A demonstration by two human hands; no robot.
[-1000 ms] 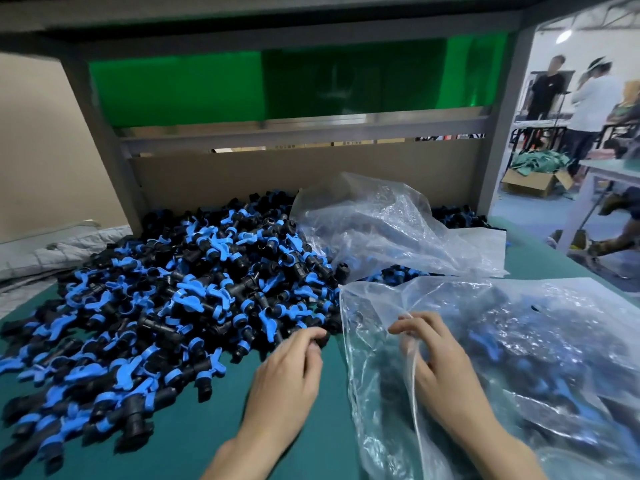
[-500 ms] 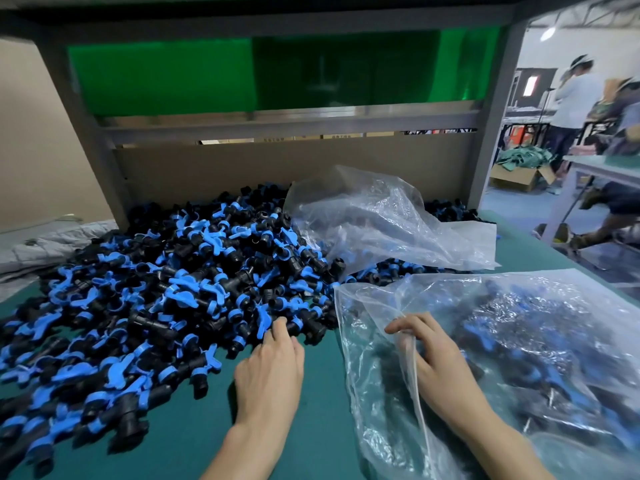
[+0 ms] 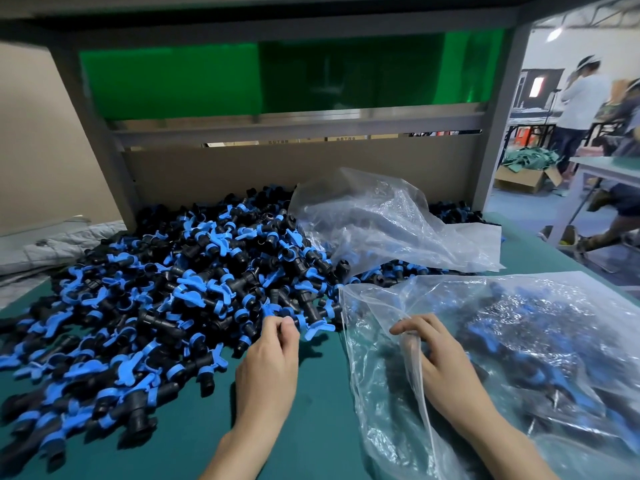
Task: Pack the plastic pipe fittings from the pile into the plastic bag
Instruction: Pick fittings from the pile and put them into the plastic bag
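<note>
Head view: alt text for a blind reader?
A person's left hand pinches a black-and-blue pipe fitting at the edge of a pile on a green table, while the right hand grips the mouth of a clear plastic bag holding fittings.

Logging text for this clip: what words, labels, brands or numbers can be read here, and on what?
No text can be read.
Labels in the gap under the rail: marks show, but too small and blurred to read.
Fittings, front bag, rear bag: no print shows.
</note>
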